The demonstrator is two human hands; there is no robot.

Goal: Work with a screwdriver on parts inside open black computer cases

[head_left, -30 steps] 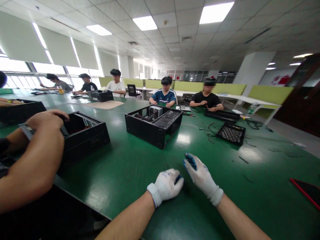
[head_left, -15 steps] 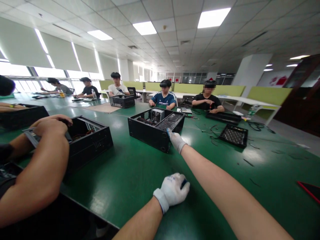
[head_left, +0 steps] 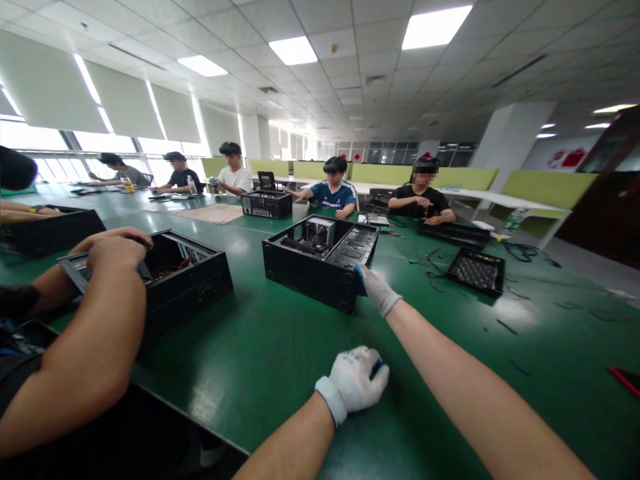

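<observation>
A black open-topped computer case [head_left: 310, 277] lies on the green table [head_left: 270, 360], with a fan and power supply unit [head_left: 320, 233] visible inside. At its near right corner, my right hand [head_left: 379, 291] has its fingers together against the side; the glove is white with blue fingertips. My left hand [head_left: 357, 380], also in a white glove, rests on the table in front of the case with its fingers curled. Some blue shows between its thumb and fingers, and whatever is under the palm is hidden.
To the left, another person's arm [head_left: 107, 313] reaches into a second black case [head_left: 193, 287]. A black perforated tray [head_left: 477, 271] lies at the right, near loose cables [head_left: 525, 252]. A red-edged object [head_left: 625, 381] sits at the far right. Several people sit across the table.
My right hand has slid slightly right and down along the case's corner. My left hand keeps its curled pose. Across the table, a smaller case has been turned and shifted right.
</observation>
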